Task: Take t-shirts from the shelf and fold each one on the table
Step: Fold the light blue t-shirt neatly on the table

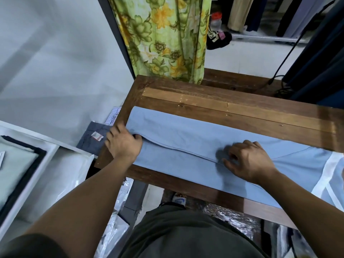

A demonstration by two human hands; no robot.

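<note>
1. While one light-blue cotton t-shirt [186,138] is lying lengthwise on the brown wooden plank table [232,107], two hands are working it.
2. Left hand [123,141] is pinching its folded edge.
3. Right hand [249,161] is pressing down, fingers curled.
4. One white shelf [35,175] is holding folded clothes at left.

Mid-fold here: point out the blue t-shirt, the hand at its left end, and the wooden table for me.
blue t-shirt [186,135]: head view, on the flat cloth of its far layer.
left hand [123,144]: head view, on the back of the hand, which grips the folded edge.
wooden table [232,107]: head view, on bare planks beyond the shirt.
</note>
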